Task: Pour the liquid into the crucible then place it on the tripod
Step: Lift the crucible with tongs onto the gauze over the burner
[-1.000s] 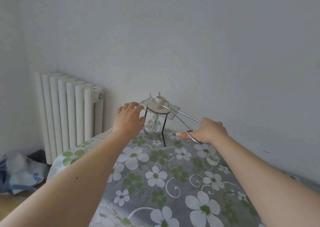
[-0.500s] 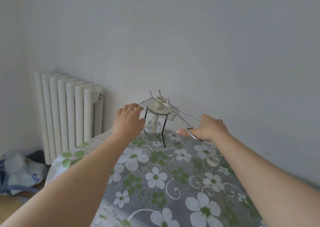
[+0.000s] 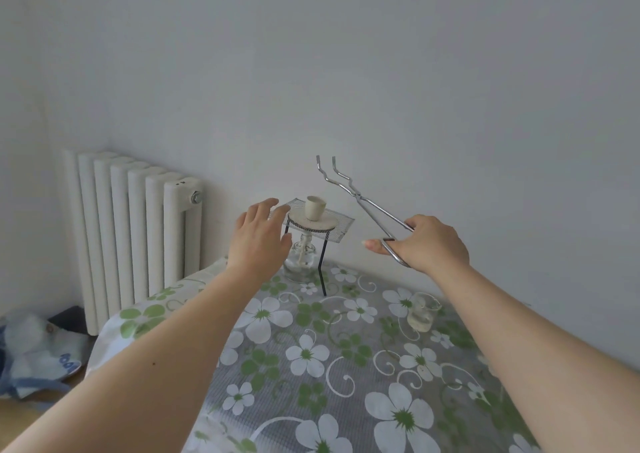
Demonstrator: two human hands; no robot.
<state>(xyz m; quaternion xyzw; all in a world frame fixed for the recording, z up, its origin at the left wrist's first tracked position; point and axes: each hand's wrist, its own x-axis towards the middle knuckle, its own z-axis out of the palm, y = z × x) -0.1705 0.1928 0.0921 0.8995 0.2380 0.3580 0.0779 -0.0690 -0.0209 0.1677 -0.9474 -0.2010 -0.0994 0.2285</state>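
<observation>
- The crucible (image 3: 315,208), a small off-white ceramic cup, stands upright on the tripod (image 3: 311,234), on its wire gauze (image 3: 337,227); it looks light, smooth and brittle, best taken around its wall.
- Right hand (image 3: 427,243) grips steel crucible tongs (image 3: 360,198) right of the tripod, tips apart, empty; left hand (image 3: 258,241) hovers open-fingered just left of it.

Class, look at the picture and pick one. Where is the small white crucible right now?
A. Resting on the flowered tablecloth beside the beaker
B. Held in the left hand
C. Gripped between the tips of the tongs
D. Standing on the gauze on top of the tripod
D: the crucible stands upright on the gauze atop the tripod, while the tongs in the right hand are lifted clear with empty tips.
</observation>
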